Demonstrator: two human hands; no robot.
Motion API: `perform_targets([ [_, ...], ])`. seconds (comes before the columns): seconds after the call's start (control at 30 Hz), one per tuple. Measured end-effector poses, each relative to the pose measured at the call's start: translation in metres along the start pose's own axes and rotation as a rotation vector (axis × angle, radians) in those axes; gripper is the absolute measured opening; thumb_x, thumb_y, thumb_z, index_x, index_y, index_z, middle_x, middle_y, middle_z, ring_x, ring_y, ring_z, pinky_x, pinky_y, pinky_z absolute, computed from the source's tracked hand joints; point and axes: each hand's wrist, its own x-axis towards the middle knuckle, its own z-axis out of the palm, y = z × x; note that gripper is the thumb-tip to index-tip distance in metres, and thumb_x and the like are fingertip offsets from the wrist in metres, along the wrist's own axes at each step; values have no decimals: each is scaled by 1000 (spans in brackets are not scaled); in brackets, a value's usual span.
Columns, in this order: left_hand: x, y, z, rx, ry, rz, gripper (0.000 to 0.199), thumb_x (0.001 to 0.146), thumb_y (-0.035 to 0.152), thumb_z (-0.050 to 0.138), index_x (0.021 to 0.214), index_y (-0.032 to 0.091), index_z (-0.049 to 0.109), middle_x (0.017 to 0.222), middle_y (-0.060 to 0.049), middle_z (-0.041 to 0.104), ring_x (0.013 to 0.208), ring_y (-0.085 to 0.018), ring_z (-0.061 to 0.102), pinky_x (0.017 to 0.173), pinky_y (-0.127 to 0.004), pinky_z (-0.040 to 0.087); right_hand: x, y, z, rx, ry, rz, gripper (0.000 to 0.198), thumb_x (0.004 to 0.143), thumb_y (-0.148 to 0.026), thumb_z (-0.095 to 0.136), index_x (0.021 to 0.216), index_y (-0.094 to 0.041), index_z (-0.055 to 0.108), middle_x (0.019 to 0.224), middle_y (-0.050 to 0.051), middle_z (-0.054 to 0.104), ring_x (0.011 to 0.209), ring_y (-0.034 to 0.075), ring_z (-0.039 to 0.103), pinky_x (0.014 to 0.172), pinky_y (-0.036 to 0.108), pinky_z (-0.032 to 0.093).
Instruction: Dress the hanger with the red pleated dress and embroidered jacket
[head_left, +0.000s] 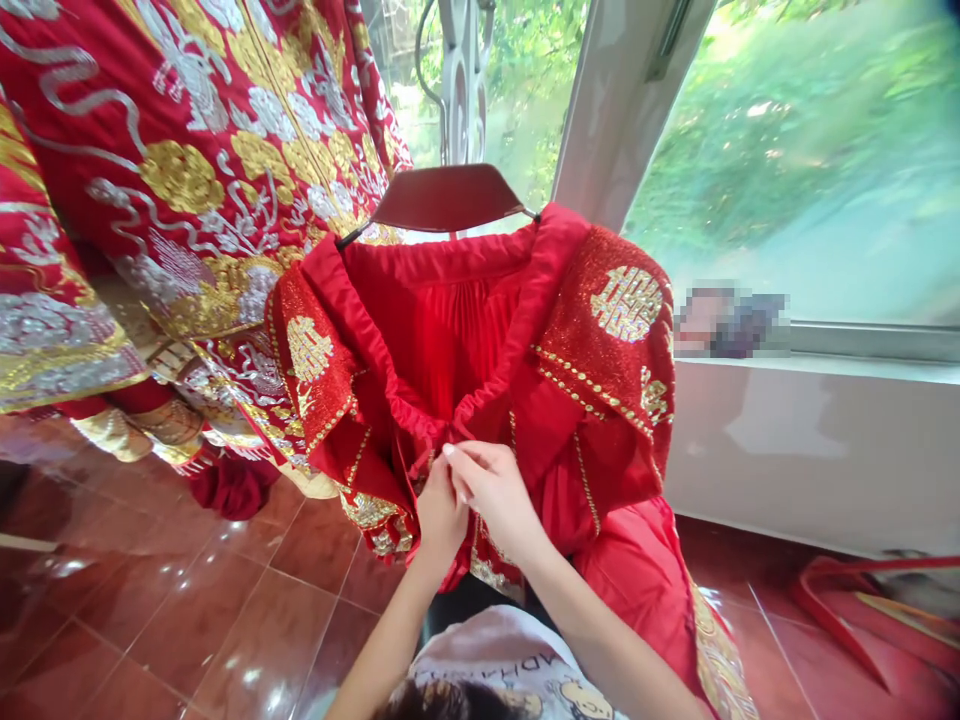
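A red skirt with glittering gold emblems and beaded gold edging hangs by its gathered waistband from a hanger with a wide red centre. The waistband gapes, so the pleated inside shows. My left hand and my right hand meet at the front middle of the waistband, on the side nearest me. Fingers of both hands are closed in a pinch there, right hand slightly above the left. Whether a thin cord lies between the fingertips is too small to tell.
Red garments with gold and silver embroidery hang close on the left. Behind the hanger stand a white metal post and large windows. A red-framed object sits at the lower right on the tiled floor.
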Motion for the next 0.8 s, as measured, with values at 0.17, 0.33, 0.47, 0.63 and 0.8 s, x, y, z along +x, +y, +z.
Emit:
perform_targets([
  [0.17, -2, 2, -25, -63, 454, 289, 19, 85, 31, 54, 97, 17, 48, 91, -6, 53, 67, -14, 52, 58, -26, 43, 9, -2, -31, -347, 283, -272, 28, 77, -41, 61, 74, -14, 66, 53, -3, 49, 49, 8, 41, 48, 22, 32],
  [0.33, 34, 37, -38, -47, 389, 252, 18, 90, 31, 51, 101, 17, 56, 92, -7, 59, 79, -16, 56, 70, -28, 46, 39, 11, -25, -500, 232, -320, 35, 77, -40, 63, 99, -14, 68, 52, -5, 47, 49, 10, 41, 51, 23, 33],
  [0.47, 55, 56, -38, 6, 362, 285, 19, 90, 31, 51, 94, 17, 64, 87, -7, 65, 83, -20, 60, 78, -32, 46, 52, 13, -20, -447, 127, -351, 24, 77, -38, 61, 78, -15, 66, 55, -3, 50, 51, 10, 41, 51, 23, 32],
  [0.63, 48, 50, -33, -21, 314, 299, 19, 88, 27, 53, 76, 18, 65, 74, -4, 63, 73, -17, 57, 72, -29, 45, 46, 22, -25, -411, 78, -378, 24, 81, -36, 56, 65, -17, 55, 57, -2, 52, 53, 10, 44, 53, 23, 34],
  [0.8, 14, 33, -21, -305, 91, 63, 21, 85, 28, 55, 70, 17, 63, 65, -1, 62, 61, -13, 55, 60, -24, 43, 34, 53, -38, -421, 130, -251, 25, 83, -40, 53, 70, -19, 53, 60, -1, 56, 54, 12, 51, 54, 23, 38],
])
